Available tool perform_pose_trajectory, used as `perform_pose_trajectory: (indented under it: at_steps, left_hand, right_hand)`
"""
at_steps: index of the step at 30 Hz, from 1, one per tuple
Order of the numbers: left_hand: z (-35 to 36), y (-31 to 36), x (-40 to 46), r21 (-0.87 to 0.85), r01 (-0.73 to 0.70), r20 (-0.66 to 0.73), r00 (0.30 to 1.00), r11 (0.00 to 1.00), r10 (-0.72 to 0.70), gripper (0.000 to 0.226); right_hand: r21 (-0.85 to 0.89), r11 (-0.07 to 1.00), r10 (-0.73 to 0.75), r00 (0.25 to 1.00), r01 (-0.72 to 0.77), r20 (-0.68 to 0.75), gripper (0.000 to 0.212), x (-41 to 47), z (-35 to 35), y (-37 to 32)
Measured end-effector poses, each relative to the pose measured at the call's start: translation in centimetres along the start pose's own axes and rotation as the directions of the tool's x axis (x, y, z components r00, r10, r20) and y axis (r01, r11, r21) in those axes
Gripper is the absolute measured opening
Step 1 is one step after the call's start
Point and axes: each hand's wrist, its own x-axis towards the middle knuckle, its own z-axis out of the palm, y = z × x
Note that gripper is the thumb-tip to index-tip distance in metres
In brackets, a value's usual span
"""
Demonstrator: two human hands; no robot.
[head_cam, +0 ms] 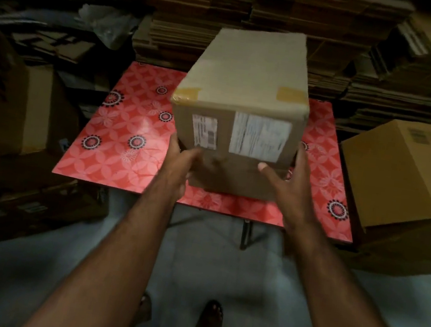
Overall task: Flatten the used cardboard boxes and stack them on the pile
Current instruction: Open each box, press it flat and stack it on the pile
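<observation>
Cardboard box [241, 106], long axis pointing away, gripped by left hand [181, 164] and right hand [286, 181].

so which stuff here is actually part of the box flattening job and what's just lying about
Job:
- taped cardboard box, not yet flattened
- left hand and right hand, gripping its sides
- stacks of flattened cardboard behind
- red patterned table

Lying about:
- crumpled plastic sheet
- big open box, right
</observation>
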Motion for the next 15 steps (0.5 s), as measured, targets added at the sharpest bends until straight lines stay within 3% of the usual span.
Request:
perform_pose_trajectory:
  at_steps: [3,7,9,11,15]
  left_hand:
    - [0.3,-1.1,-0.1,-0.19,0.041,-0.026,0.999,0.981,-0.046,0.066]
    - [2.0,-6.3,-1.0,-0.417,0.279,0.071,0.959,0.865,-0.275,0.035]
    - [3.5,-8.7,-1.7,-0.467,0.353,0.092,0.931,0.811,-0.352,0.022]
    - [4.7,-10.6,-2.2,-0.503,0.375,0.095,0.919,0.779,-0.382,0.023]
    - [5.3,-12.0,-1.6,-0.526,0.369,0.072,0.917,0.767,-0.392,0.025]
  right_hand:
    - [-0.297,0.926,-0.234,0.972,0.234,0.038,0.091,1.2,0.3,-4.6]
    - [-0.71,0.58,-0.287,0.915,0.4,0.282,0.092,2.5,2.5,-8.7]
    - [-0.74,0.454,-0.241,0.868,0.496,0.434,0.092,2.8,3.5,-9.2]
    - [-0.732,0.387,-0.2,0.826,0.561,0.527,0.092,2.9,4.3,-9.2]
    - [-0.76,0.343,-0.185,0.833,0.552,0.521,0.094,2.9,5.0,-8.9]
